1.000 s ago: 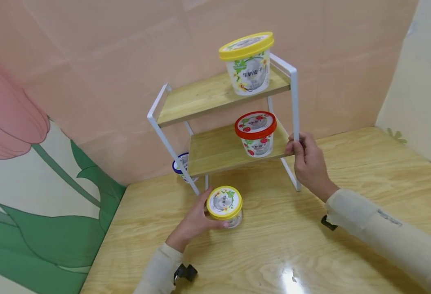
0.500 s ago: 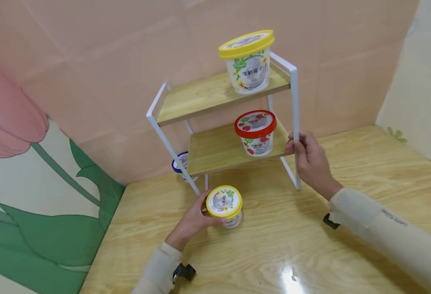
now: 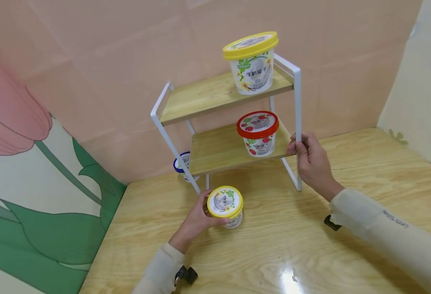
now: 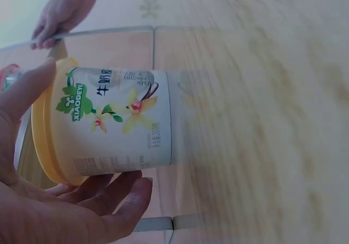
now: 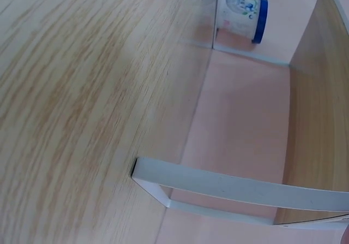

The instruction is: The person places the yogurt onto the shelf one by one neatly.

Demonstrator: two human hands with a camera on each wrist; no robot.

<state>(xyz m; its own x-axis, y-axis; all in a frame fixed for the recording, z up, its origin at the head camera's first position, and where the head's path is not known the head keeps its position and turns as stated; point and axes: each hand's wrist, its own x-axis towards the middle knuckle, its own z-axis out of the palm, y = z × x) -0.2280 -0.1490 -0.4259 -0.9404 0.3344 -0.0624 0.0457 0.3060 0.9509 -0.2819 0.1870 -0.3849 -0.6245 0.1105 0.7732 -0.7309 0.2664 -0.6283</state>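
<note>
unmoved, the yellow-lidded tub (image 4: 117,129) sits between left fingers (image 4: 131,207).

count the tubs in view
4: a yellow-lidded tub on the top shelf, a red-lidded tub on the lower shelf, a blue-lidded tub beyond the left end of the rack, and a second yellow-lidded tub in the left hand. More may be hidden.
</note>
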